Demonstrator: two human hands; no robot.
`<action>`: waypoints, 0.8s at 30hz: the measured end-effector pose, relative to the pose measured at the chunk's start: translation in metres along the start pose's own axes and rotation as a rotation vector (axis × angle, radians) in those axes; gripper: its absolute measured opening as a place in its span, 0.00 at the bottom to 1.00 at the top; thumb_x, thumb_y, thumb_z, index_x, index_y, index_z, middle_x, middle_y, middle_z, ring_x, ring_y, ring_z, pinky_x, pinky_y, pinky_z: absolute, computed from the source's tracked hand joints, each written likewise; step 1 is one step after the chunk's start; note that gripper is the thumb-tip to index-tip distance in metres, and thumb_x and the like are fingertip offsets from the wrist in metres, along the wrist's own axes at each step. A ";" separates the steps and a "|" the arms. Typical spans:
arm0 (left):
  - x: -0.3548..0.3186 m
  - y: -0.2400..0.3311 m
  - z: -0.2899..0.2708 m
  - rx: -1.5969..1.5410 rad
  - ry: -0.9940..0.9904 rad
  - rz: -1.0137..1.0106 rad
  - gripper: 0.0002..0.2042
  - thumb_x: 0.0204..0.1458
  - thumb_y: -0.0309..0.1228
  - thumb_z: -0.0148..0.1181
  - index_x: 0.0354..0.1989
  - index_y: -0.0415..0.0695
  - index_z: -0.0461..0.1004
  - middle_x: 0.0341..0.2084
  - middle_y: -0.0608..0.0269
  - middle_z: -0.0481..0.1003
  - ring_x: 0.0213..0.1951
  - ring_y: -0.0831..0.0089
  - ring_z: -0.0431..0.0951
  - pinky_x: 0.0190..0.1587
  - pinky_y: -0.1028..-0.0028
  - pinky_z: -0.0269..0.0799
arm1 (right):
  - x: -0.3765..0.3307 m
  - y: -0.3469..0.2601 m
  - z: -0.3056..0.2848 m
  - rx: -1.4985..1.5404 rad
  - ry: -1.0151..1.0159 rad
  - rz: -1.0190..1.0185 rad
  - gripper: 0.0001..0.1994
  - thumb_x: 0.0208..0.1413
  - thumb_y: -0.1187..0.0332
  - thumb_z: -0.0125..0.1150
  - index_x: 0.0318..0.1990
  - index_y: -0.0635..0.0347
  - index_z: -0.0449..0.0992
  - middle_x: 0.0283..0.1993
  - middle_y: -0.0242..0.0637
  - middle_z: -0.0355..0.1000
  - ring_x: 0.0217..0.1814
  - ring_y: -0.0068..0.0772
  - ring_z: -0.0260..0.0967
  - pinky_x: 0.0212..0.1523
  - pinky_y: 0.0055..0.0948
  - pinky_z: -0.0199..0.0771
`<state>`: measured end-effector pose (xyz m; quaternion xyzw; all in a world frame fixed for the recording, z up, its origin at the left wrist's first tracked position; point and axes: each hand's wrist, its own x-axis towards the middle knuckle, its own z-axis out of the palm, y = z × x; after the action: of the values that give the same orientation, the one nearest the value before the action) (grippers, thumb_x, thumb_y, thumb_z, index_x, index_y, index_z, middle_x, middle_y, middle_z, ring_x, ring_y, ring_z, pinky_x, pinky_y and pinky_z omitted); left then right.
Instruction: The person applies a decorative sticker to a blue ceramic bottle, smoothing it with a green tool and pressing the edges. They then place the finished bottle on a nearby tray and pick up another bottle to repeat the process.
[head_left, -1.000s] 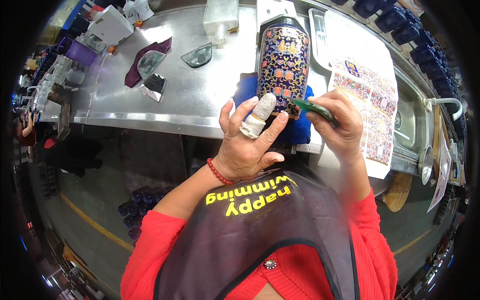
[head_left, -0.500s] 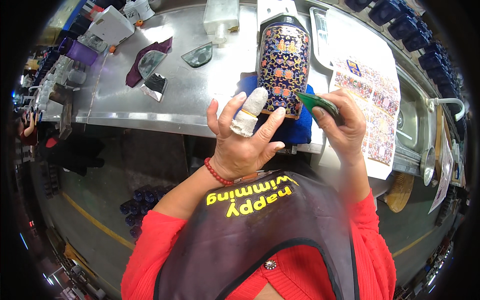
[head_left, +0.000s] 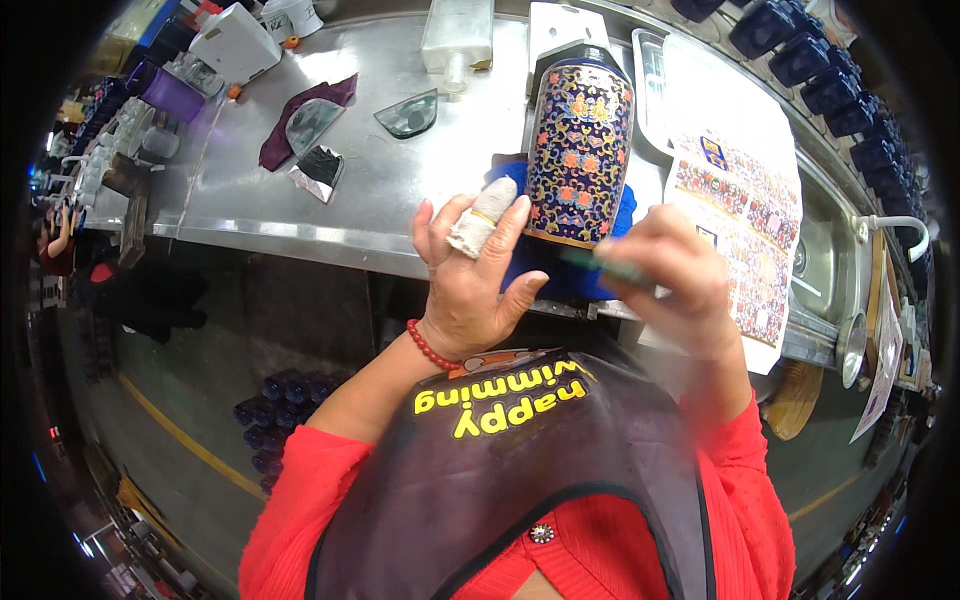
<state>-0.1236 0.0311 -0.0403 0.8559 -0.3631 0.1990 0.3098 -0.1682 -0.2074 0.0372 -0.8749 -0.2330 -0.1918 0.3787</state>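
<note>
A dark blue bottle (head_left: 580,150) covered in a floral pattern lies on a folded blue towel (head_left: 560,282), its base toward me. My left hand (head_left: 470,280) rests beside the bottle's lower left edge, fingers apart and nothing held; the index fingertip is at or very near the bottle's side. One finger of it wears a whitish cloth wrap (head_left: 472,232) bound with a yellow band. In my right hand (head_left: 685,275), smeared by motion, is a thin green scraper (head_left: 622,270), just below the bottle's base at the right. Whether it touches the bottle I cannot tell.
Printed pattern sheets (head_left: 735,190) lie to the right, beside a sink (head_left: 820,240) with a white tap. Further left on the metal bench (head_left: 250,225) are a purple cloth (head_left: 275,150), glassy half-round pieces (head_left: 408,115), a foil scrap (head_left: 318,172) and a clear bottle (head_left: 457,40).
My right hand has swung the scraper from the bottle's lower right side down and inward below its base. My left fingers have drawn closer together. The whole bench has shifted slightly in view.
</note>
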 end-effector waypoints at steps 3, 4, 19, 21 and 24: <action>-0.001 0.005 0.001 -0.009 -0.032 0.067 0.34 0.65 0.54 0.50 0.68 0.38 0.68 0.62 0.47 0.72 0.65 0.49 0.62 0.71 0.45 0.37 | 0.000 0.007 -0.002 0.095 0.176 0.262 0.08 0.53 0.80 0.68 0.40 0.66 0.79 0.34 0.35 0.72 0.35 0.23 0.67 0.35 0.23 0.65; -0.001 0.007 0.001 0.026 -0.025 0.115 0.33 0.65 0.55 0.49 0.68 0.38 0.68 0.61 0.48 0.72 0.66 0.49 0.62 0.71 0.44 0.37 | -0.002 0.011 0.000 0.147 0.188 0.280 0.06 0.55 0.79 0.68 0.40 0.66 0.79 0.34 0.34 0.72 0.35 0.23 0.67 0.36 0.23 0.65; 0.007 0.004 0.002 0.090 -0.017 0.230 0.22 0.64 0.48 0.54 0.61 0.53 0.76 0.54 0.67 0.79 0.64 0.64 0.63 0.72 0.44 0.33 | -0.012 0.023 0.020 0.159 0.292 0.428 0.08 0.58 0.72 0.69 0.41 0.65 0.79 0.32 0.30 0.72 0.35 0.21 0.67 0.38 0.21 0.67; 0.007 0.006 0.003 0.059 -0.032 0.206 0.22 0.64 0.48 0.55 0.61 0.52 0.76 0.53 0.67 0.79 0.63 0.65 0.64 0.72 0.45 0.33 | -0.013 0.023 0.021 0.140 0.304 0.408 0.08 0.57 0.71 0.69 0.40 0.64 0.80 0.31 0.31 0.72 0.33 0.21 0.67 0.37 0.22 0.68; 0.001 0.007 -0.004 -0.041 0.028 0.177 0.23 0.59 0.44 0.59 0.64 0.58 0.73 0.57 0.76 0.77 0.62 0.68 0.64 0.70 0.42 0.34 | -0.014 0.024 0.022 0.156 0.299 0.407 0.08 0.57 0.72 0.69 0.41 0.64 0.80 0.30 0.30 0.72 0.33 0.20 0.67 0.37 0.22 0.68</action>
<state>-0.1288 0.0298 -0.0339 0.8110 -0.4371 0.2301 0.3133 -0.1625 -0.2093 0.0025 -0.8339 -0.0078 -0.2201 0.5061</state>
